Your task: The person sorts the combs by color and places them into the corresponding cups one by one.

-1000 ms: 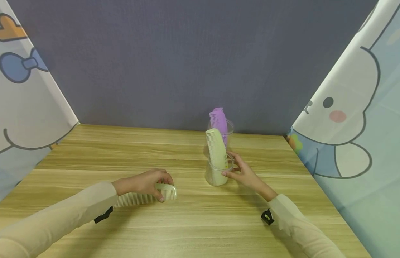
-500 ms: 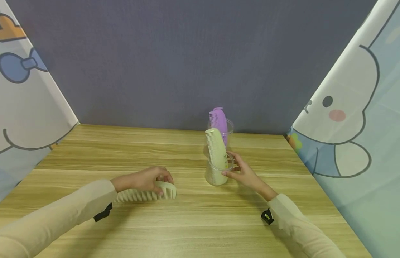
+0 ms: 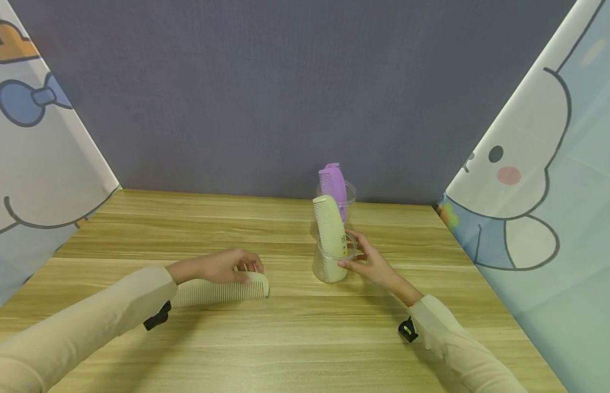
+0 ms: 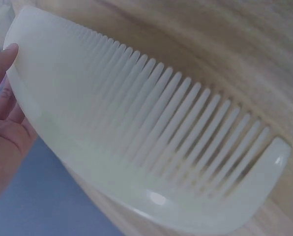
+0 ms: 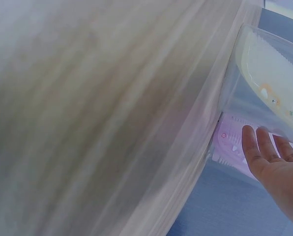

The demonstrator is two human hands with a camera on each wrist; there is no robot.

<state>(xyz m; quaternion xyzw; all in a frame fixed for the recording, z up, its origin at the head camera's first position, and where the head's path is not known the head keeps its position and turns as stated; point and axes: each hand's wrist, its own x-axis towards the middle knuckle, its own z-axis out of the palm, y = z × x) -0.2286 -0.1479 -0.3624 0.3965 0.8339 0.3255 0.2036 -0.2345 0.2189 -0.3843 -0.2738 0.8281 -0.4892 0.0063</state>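
Note:
In the head view my left hand (image 3: pixel 231 266) pinches a pale green comb (image 3: pixel 211 292) by its spine, teeth toward me. The left wrist view shows the comb (image 4: pixel 136 172) large, with the thumb on its face and the fingers behind it. My right hand (image 3: pixel 373 266) holds a clear plastic cup (image 3: pixel 320 268) near the rim, thumb in front and fingers around the far side. A second pale green comb (image 3: pixel 332 226) leans upright in that cup. In the right wrist view the right hand (image 5: pixel 284 172) has its fingers along the cup wall.
Behind the held cup stands another clear cup (image 3: pixel 353 195) with purple combs (image 3: pixel 334 183) in it. The wood-grain table (image 3: pixel 285 349) ends at a dark grey panel (image 3: pixel 236 98). Cartoon-printed cloths (image 3: pixel 531 180) flank both sides.
My left hand has shifted slightly away from me with the comb, which has turned a little in its grip. The right hand and the cup have stayed put.

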